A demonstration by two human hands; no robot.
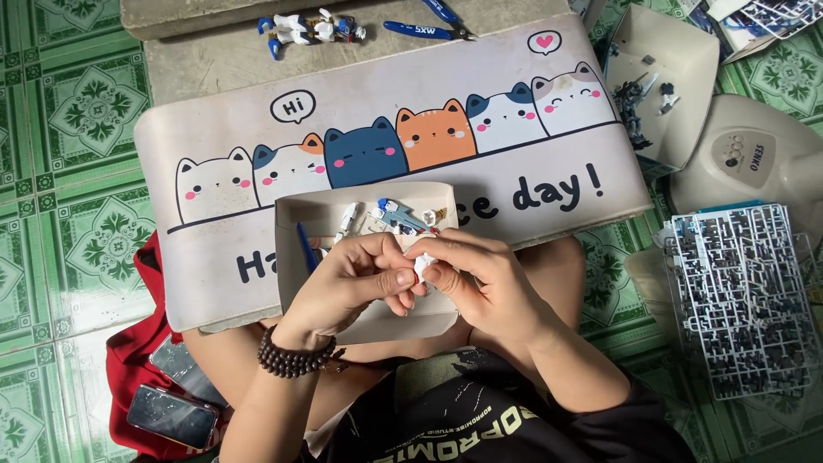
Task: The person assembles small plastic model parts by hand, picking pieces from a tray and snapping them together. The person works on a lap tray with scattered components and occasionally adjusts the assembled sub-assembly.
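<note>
My left hand point(356, 283) and my right hand point(476, 279) meet over a shallow cardboard box lid point(291, 257) on my lap. Both pinch one small white model part point(423, 267) between thumbs and fingertips. A dark bead bracelet point(291, 358) circles my left wrist. Inside the lid lie several small white and blue plastic parts point(399, 216) and a blue-handled tool point(307, 247) along the left side.
A cat-printed desk mat point(386, 137) covers a low table. A half-built model figure point(309, 28) and blue-handled nippers point(429, 30) lie at its far edge. A parts box point(664, 81), a white fan base point(754, 159) and runner frames point(741, 296) sit right. Two phones point(171, 403) lie left.
</note>
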